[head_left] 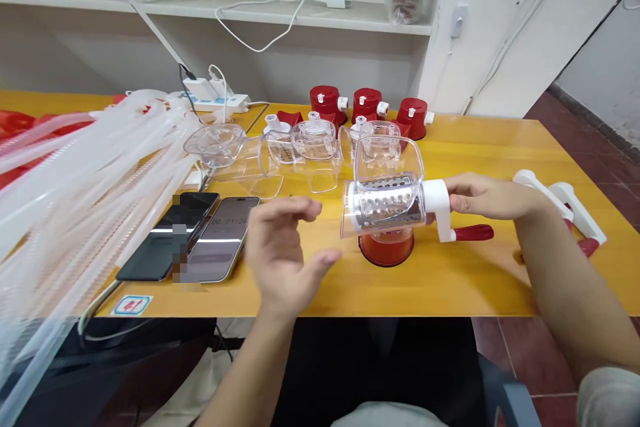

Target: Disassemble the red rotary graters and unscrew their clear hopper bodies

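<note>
A rotary grater (385,203) stands on its red suction base (386,248) near the middle of the yellow table (475,280). It has a clear hopper, a steel drum and a white crank with a red handle (473,233). My right hand (487,196) is closed on the white crank hub at the drum's right end. My left hand (283,250) hovers open to the left of the grater, fingers spread, holding nothing and slightly blurred.
Behind the grater lie clear plastic hoppers (310,147) and three red bases (367,105). Two phones (200,235) lie at the left, beside a bundle of translucent strips (75,180). White crank handles (565,207) rest at the right. A power strip (215,95) sits at the back.
</note>
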Action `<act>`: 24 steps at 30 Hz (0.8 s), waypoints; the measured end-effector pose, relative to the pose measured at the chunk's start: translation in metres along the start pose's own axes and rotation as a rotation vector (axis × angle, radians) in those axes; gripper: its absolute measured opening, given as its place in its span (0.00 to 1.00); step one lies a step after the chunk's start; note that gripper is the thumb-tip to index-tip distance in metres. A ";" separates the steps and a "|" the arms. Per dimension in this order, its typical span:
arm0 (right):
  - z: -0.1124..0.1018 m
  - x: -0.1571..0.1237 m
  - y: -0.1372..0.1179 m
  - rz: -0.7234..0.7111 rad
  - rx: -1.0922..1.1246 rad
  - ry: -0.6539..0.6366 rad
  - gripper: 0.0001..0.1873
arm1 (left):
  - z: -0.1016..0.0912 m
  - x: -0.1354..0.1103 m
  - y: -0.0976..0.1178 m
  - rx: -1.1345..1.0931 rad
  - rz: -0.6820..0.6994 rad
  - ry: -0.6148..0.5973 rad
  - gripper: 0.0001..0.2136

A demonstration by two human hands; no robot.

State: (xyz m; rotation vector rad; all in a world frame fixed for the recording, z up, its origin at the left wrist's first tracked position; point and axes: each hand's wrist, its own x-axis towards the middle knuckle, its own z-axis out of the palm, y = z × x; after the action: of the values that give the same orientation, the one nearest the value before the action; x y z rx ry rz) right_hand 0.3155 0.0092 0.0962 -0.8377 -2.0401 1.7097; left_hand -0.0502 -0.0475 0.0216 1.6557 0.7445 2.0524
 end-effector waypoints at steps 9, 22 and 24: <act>0.023 0.014 0.071 -0.104 0.380 -0.150 0.34 | 0.029 -0.024 -0.023 0.041 -0.313 -0.286 0.19; 0.022 0.005 0.084 -0.148 0.542 -0.223 0.22 | 0.035 -0.023 -0.028 -0.055 -0.410 -0.062 0.24; 0.022 0.002 0.085 -0.134 0.542 -0.210 0.22 | 0.035 -0.023 -0.030 -0.075 -0.442 0.018 0.30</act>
State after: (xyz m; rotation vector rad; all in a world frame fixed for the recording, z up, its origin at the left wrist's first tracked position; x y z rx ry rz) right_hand 0.3194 0.0019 0.0090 -0.3506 -1.5691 2.1888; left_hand -0.0118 -0.0324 -0.0092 1.2930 0.9317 1.7588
